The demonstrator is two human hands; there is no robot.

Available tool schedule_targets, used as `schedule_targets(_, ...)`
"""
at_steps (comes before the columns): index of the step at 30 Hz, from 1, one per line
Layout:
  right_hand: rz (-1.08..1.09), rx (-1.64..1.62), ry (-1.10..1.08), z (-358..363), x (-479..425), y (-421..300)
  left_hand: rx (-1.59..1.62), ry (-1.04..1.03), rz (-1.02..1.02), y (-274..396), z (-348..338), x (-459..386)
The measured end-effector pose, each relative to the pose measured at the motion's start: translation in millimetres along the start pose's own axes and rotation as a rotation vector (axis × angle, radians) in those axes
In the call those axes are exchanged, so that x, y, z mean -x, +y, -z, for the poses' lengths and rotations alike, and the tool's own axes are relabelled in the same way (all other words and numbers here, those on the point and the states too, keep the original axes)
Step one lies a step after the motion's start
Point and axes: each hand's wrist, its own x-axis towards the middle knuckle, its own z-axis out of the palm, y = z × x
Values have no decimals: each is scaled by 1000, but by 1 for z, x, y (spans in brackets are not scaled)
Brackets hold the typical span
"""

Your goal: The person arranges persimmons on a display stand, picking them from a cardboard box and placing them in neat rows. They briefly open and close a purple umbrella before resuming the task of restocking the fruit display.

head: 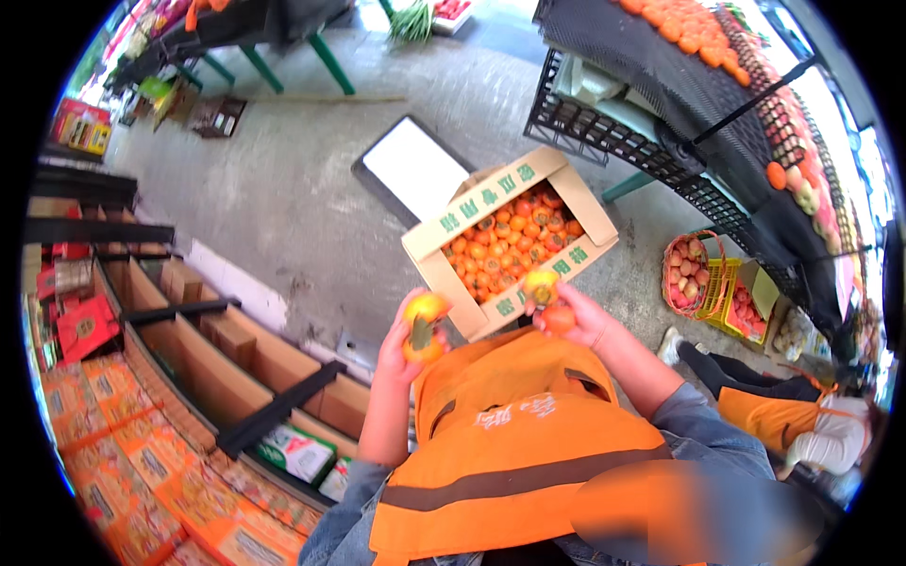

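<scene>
A cardboard box (432,247) bearing green writing lies before me, filled with many small orange persimmons (499,244). My left hand (403,347), at the box's near left corner, is closed around yellow-orange persimmons (427,308); a dark greenish leafy calyx shows between them. Over the near edge of the box, my right hand (577,315) holds a yellow persimmon (541,286) and a redder one (558,320). My palms are mostly hidden by the fruit.
Beyond the box is a white panel with a dark frame (414,166) on the floor. A produce stand (637,141) rises right, near a basket of apples (667,272) and a yellow crate (723,283). Shelves with cartons (212,354) line the left. A person in an orange apron (768,417) is at right.
</scene>
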Motion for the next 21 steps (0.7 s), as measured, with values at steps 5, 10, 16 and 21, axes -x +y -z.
schedule_targets(5, 18, -16, 89, -93, -61, 90, -151, 193, -14, 114, 74, 78)
schedule_targets(10, -120, -85, 17, -207, -136, 138, -171, 429, -37, 212, 142, 151)
schedule_targets(16, 94, 30, 83, -253, -149, 129, -407, 347, -17, 281, 174, 151)
schedule_targets(21, 243, -43, 226, -244, -136, 137, -494, 279, 118, 288, 101, 90)
